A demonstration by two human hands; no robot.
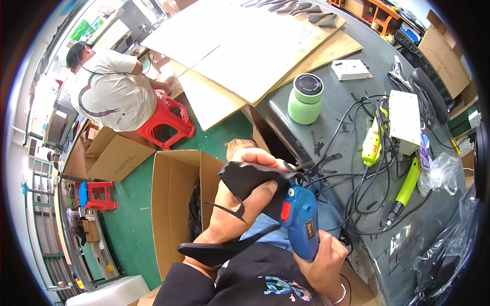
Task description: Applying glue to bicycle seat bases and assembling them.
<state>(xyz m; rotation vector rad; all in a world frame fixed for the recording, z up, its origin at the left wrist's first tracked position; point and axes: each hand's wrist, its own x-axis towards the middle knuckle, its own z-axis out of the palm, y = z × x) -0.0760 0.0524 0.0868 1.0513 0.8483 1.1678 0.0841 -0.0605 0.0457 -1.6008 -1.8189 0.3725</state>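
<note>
My left hand (256, 201) is closed on a black sheet-like piece (246, 178) with a curved edge, thumb on top and fingers behind it. Part of that piece is hidden behind the thumb and the tool. In my right hand (326, 261) is a blue handheld electric cutter (302, 224) with a red button and a small display. Its front end meets the right edge of the black piece; the blade itself cannot be made out. A narrow black strip (219, 252) hangs across my left forearm, and a thinner curled strip lies over the wrist.
An open cardboard box (171, 204) stands left of my hands. On the grey table (352, 204) are a green jar (306, 99), tangled cables, two lime-green tools and a white box (404, 121). Black pieces (322, 19) lie on far boards. A person (115, 92) sits on a red stool (166, 120).
</note>
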